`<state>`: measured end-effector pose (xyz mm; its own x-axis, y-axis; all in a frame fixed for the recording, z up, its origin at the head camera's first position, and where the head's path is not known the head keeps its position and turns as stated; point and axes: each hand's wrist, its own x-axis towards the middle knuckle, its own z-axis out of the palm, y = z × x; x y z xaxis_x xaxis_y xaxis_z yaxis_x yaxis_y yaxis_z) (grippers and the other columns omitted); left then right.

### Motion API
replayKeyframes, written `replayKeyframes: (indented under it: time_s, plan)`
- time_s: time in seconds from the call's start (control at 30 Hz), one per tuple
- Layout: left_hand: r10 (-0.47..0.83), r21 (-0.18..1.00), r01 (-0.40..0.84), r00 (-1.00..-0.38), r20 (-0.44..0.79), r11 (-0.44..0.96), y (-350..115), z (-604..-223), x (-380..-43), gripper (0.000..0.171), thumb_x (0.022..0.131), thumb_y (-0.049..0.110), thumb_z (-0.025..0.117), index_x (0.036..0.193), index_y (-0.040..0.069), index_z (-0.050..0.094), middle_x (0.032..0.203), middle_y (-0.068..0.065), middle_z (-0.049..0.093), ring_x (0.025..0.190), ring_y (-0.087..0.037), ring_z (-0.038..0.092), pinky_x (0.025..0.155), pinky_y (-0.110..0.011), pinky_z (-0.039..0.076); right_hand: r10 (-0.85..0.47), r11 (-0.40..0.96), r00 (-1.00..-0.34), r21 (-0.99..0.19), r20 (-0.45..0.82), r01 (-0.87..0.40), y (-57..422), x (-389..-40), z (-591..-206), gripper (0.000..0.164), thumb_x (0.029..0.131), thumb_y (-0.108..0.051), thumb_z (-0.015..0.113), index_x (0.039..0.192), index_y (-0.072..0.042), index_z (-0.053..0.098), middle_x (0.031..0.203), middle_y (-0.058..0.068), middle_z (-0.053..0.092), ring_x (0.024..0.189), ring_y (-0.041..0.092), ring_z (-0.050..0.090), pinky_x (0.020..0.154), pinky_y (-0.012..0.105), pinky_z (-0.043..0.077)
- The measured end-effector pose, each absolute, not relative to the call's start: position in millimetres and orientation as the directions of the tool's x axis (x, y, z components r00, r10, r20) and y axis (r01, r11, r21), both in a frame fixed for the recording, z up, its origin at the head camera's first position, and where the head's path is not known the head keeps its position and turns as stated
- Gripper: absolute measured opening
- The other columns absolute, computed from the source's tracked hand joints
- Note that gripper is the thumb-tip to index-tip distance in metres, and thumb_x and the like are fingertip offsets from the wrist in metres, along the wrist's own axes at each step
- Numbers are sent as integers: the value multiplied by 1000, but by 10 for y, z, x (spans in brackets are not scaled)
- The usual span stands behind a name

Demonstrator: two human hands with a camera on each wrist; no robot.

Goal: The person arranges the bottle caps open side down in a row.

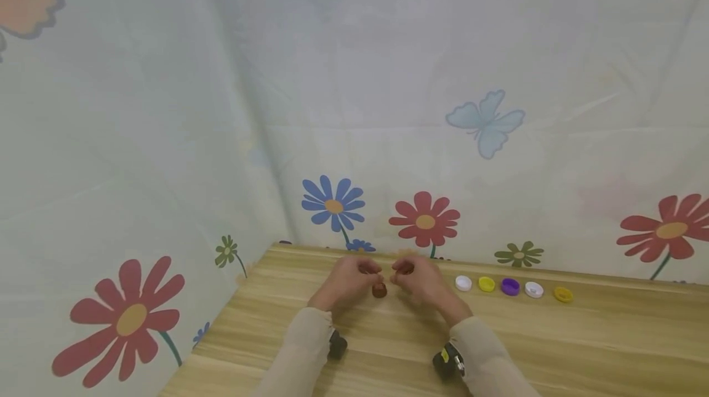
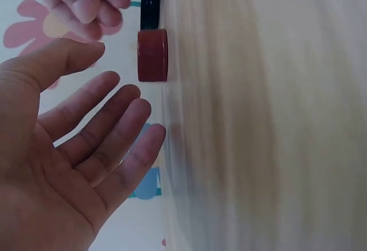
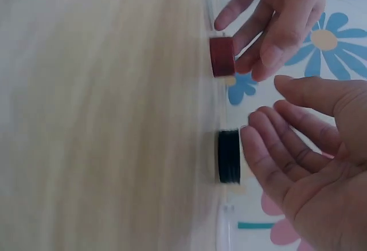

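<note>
A dark red bottle cap (image 1: 379, 290) stands on the wooden table, its smooth side showing in the left wrist view. Beside it my left hand (image 1: 350, 278) has loosely bent fingers with nothing between them. A black ridged cap (image 3: 229, 156) rests on the table near the fingertips of my right hand (image 3: 309, 159), whose fingers are also loosely bent around nothing. In the left wrist view the black cap (image 2: 150, 7) appears just beyond the red cap (image 2: 152, 55). From the head view I cannot make out the black cap; the right hand (image 1: 419, 280) covers that spot.
To the right runs a row of small caps: a white one (image 1: 463, 283), a yellow one (image 1: 486, 284), a purple one (image 1: 510, 287), another white one (image 1: 534, 289) and an orange-yellow one (image 1: 564, 295). Behind the table (image 1: 388, 354) hangs a flowered cloth (image 1: 376, 108).
</note>
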<state>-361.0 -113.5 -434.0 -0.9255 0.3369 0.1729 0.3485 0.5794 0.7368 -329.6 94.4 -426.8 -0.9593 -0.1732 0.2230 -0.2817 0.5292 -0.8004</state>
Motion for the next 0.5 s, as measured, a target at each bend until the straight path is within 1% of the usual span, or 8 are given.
replayKeyframes:
  time_s: [0.1, 0.23, 0.33, 0.43, 0.5]
  plan:
    - [344, 720, 364, -921, 183, 591, -1083, -4324, -3618, 27, 91, 20, 81, 112, 2, 79, 94, 3, 76, 89, -13, 70, 85, -37, 57, -162, 524, -951, -794, 262, -308, 1003, -3313, -4248, 17, 95, -4, 78, 111, 1, 74, 95, 2, 72, 92, 20, 68, 86, 40, 58]
    - [352, 688, 380, -917, 190, 619, -1024, -4283, -3615, 33, 90, 22, 82, 116, 2, 78, 102, -1, 77, 95, -18, 70, 86, -39, 58, -149, 535, -946, -781, 288, -322, 1095, -3338, -4231, 18, 95, -5, 79, 112, -1, 74, 99, 3, 74, 97, 23, 70, 87, 41, 59]
    - [354, 679, 384, -915, 191, 626, -963, -4250, -3621, 38, 90, 24, 83, 120, 2, 77, 109, -5, 76, 101, -23, 69, 90, -43, 57, -148, 537, -942, -775, 301, -332, 1175, -3360, -4226, 21, 96, -6, 78, 115, 0, 73, 103, 5, 74, 100, 26, 70, 87, 42, 59]
    - [358, 688, 388, -913, 196, 613, -871, -4230, -3641, 41, 90, 23, 83, 124, 1, 76, 114, -9, 76, 107, -28, 69, 94, -47, 56, -144, 535, -939, -774, 313, -340, 1254, -3387, -4229, 24, 97, -7, 78, 118, 1, 73, 108, 7, 74, 104, 28, 70, 91, 43, 59]
    - [355, 698, 389, -913, 202, 601, -802, -4222, -3656, 42, 90, 22, 84, 125, 2, 75, 117, -11, 76, 111, -30, 68, 96, -47, 56, -149, 527, -934, -773, 323, -352, 1300, -3400, -4227, 25, 97, -7, 78, 120, 1, 72, 111, 9, 74, 106, 30, 70, 93, 45, 59]
